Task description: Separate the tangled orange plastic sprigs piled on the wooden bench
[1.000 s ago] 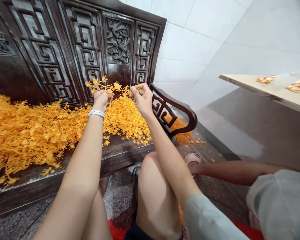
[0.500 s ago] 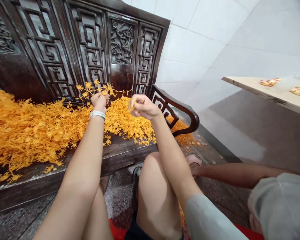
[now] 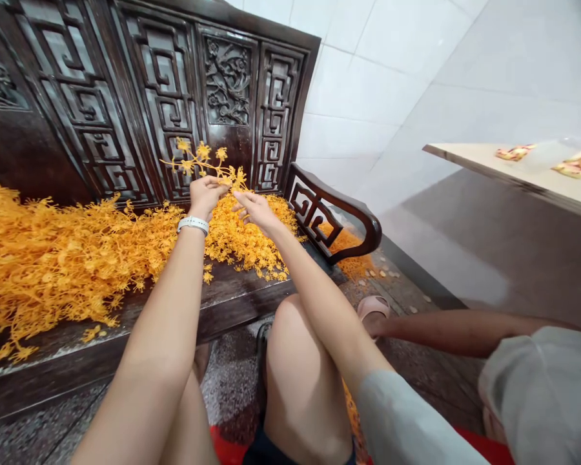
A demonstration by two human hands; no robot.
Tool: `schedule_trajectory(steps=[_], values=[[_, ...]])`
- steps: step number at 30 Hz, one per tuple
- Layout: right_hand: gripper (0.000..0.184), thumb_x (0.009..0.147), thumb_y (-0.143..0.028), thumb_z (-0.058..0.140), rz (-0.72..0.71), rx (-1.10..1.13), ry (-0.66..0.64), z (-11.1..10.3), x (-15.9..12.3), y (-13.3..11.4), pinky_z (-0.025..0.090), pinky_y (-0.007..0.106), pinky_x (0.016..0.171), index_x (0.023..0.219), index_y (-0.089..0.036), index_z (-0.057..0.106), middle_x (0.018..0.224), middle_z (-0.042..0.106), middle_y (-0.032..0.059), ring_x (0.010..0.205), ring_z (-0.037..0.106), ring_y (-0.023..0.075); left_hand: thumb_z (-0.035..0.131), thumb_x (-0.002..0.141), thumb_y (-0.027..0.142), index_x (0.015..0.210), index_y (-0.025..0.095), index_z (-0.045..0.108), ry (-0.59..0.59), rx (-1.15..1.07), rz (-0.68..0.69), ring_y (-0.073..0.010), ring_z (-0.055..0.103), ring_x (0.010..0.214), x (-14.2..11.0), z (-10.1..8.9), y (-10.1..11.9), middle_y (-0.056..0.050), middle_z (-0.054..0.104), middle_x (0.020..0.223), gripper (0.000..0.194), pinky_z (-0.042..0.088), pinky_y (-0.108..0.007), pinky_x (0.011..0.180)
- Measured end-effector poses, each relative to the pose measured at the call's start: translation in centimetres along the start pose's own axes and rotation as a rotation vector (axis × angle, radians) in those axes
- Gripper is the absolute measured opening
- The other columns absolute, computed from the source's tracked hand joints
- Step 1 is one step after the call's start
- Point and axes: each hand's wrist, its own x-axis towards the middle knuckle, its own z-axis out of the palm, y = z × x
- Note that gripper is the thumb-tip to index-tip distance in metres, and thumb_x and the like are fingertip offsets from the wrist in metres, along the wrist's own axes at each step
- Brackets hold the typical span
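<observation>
My left hand (image 3: 206, 196), with a pale watch on its wrist, pinches an orange plastic flower sprig (image 3: 203, 155). The sprig's branched stems and spiky heads rise above the fingers. Close by on the right is my right hand (image 3: 255, 210), its fingertips beside the lower right end of the sprig. Its fingers are stretched out and slightly apart; I cannot tell whether they touch the sprig. Beneath both hands lies a loose heap of orange plastic flowers (image 3: 252, 242). A larger tangled pile of orange sprigs (image 3: 68, 258) spreads to the left.
The pile rests on a dark carved wooden bench (image 3: 252, 303) with a curved armrest (image 3: 363, 223). Orange bits (image 3: 351, 252) lie on the floor beyond it. A table (image 3: 527, 171) bearing wrapped packets juts in at right. Another person's leg (image 3: 430, 329) is stretched out below.
My right hand has moved left and its fingers have opened; the small yellowish piece it held no longer shows. My left hand has shifted right, with the sprig turned more upright.
</observation>
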Motion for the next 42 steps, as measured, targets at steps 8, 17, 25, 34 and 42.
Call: schedule_trajectory(steps=[8, 17, 25, 34, 42], values=[[0.031, 0.103, -0.034, 0.067, 0.046, 0.066, 0.29, 0.7, 0.5, 0.8, 0.04, 0.019, 0.048, 0.078, -0.017, 0.059, 0.07, 0.063, -0.0006, 0.052, 0.052, 0.0061, 0.099, 0.047, 0.026, 0.067, 0.013, 0.073, -0.256, 0.289, 0.01, -0.0136, 0.062, 0.059, -0.6, 0.6, -0.8, -0.006, 0.072, 0.066, 0.035, 0.048, -0.024, 0.058], [0.034, 0.107, -0.022, 0.057, 0.018, 0.084, 0.337, -1.2, 0.2, -0.4, 0.042, 0.02, 0.048, 0.074, -0.02, 0.048, 0.063, 0.057, -0.0043, 0.049, 0.051, 0.0067, 0.092, 0.07, 0.033, 0.078, 0.013, 0.077, -0.139, 0.336, -0.018, -0.0114, 0.062, 0.051, 0.4, -2.4, -1.8, -0.009, 0.076, 0.072, 0.026, 0.048, -0.021, 0.049], [0.022, 0.104, -0.016, 0.059, -0.015, 0.103, 0.36, -2.4, 0.4, 0.2, 0.044, 0.019, 0.05, 0.084, -0.019, 0.052, 0.068, 0.066, -0.002, 0.053, 0.055, 0.0071, 0.085, 0.083, 0.03, 0.08, 0.012, 0.072, -0.053, 0.105, -0.036, -0.0062, 0.058, 0.051, 0.6, -2.4, -1.0, -0.007, 0.076, 0.074, 0.022, 0.048, -0.016, 0.051], [0.007, 0.101, -0.022, 0.064, -0.269, -0.306, 0.255, -2.1, 0.7, -0.1, 0.051, 0.022, 0.068, 0.096, -0.02, 0.06, 0.085, 0.069, 0.0021, 0.076, 0.063, 0.0124, 0.086, 0.078, 0.023, 0.077, 0.013, 0.073, -0.159, 0.185, -0.027, -0.0093, 0.062, 0.056, -0.1, -1.9, 0.0, -0.01, 0.078, 0.08, 0.017, 0.046, -0.018, 0.051], [0.038, 0.103, -0.037, 0.068, 0.241, -0.509, 0.475, -6.0, -0.3, 6.1, 0.062, 0.045, 0.095, 0.134, -0.016, 0.065, 0.132, 0.067, 0.0128, 0.113, 0.07, 0.025, 0.072, 0.083, 0.008, 0.067, 0.015, 0.065, 0.087, 0.182, 0.03, -0.0098, 0.057, 0.049, 0.2, -0.8, 1.9, -0.005, 0.071, 0.065, 0.019, 0.043, -0.021, 0.05]])
